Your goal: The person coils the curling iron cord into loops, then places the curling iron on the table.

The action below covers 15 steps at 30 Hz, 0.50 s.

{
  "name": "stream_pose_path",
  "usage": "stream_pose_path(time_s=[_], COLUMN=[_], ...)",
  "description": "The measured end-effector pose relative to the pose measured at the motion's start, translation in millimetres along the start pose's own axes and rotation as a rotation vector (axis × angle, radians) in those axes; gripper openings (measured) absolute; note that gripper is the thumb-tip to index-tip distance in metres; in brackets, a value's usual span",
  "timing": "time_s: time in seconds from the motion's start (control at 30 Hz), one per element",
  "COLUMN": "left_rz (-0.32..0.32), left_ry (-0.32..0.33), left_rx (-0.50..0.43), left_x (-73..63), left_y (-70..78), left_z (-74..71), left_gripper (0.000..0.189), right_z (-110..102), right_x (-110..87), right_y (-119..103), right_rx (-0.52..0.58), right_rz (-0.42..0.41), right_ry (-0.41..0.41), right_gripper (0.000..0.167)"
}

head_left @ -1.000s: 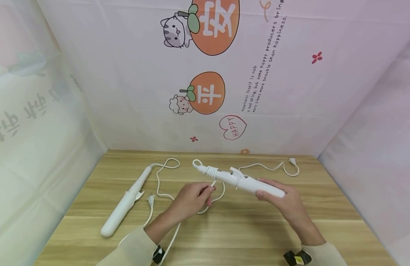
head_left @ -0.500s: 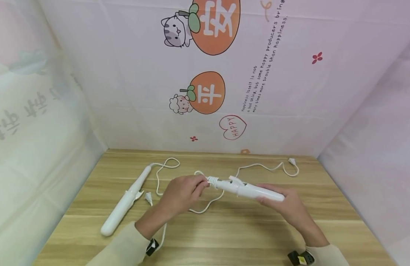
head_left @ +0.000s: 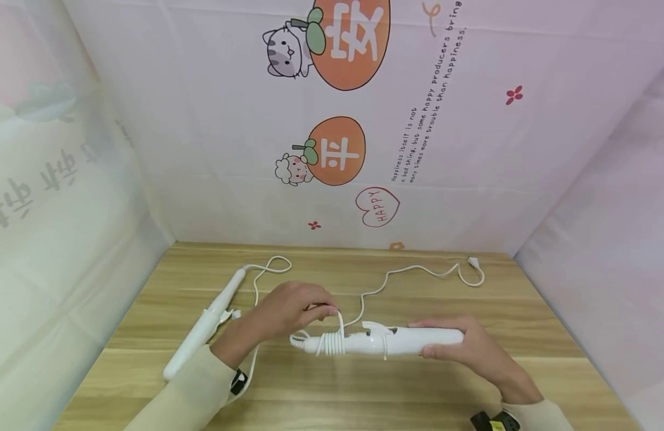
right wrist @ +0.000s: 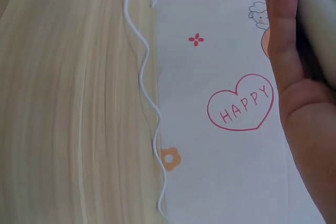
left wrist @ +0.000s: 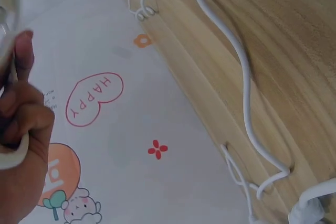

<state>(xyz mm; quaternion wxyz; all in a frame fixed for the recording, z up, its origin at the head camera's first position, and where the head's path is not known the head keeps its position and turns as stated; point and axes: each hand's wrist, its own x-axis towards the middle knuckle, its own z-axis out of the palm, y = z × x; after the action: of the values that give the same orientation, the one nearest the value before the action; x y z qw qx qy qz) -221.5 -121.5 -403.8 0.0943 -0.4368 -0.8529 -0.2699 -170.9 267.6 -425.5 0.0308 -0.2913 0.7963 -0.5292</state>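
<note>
A white curling iron (head_left: 412, 342) lies level above the table, its thick end gripped by my right hand (head_left: 466, 347). The right wrist view shows that hand's fingers (right wrist: 283, 24) along the pale barrel (right wrist: 320, 14). Several turns of white power cord (head_left: 333, 344) wrap the iron's narrow left end. My left hand (head_left: 296, 308) pinches the cord just above those turns, and a short length runs down from its fingertips to the coil. In the left wrist view the left hand (left wrist: 26, 124) has curled fingers with the cord passing through them.
A second white curling iron (head_left: 197, 338) lies on the wooden table (head_left: 418, 395) at the left, its plug partly hidden behind my left forearm. A loose cord (head_left: 385, 281) trails along the back to a plug (head_left: 473, 262). A printed cloth (head_left: 445, 209) stands behind the table.
My left hand has gone from below the coil, round its left end, to above it, carrying the cord. The held iron has come lower and turned level.
</note>
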Motion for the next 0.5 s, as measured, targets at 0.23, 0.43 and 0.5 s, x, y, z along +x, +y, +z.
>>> stream_pose_path(time_s=[0.23, 0.43, 0.5], left_rz=[-0.096, -0.093, -0.103], left_ry=[-0.073, 0.088, 0.136], left_rx=[-0.371, -0.433, -0.402], left_x=[2.5, 4.5, 5.1], left_y=[-2.3, 0.1, 2.5], left_z=[-5.1, 10.0, 16.5], left_gripper=[0.014, 0.016, 0.018], right_z=[-4.4, -3.8, -1.7], right_x=[-1.1, 4.4, 7.1], right_y=[-0.7, -2.6, -2.5], right_rx=[0.207, 0.301, 0.315], right_rz=[-0.045, -0.046, -0.049], right_ry=[-0.063, 0.015, 0.049], right_gripper=[0.051, 0.057, 0.054])
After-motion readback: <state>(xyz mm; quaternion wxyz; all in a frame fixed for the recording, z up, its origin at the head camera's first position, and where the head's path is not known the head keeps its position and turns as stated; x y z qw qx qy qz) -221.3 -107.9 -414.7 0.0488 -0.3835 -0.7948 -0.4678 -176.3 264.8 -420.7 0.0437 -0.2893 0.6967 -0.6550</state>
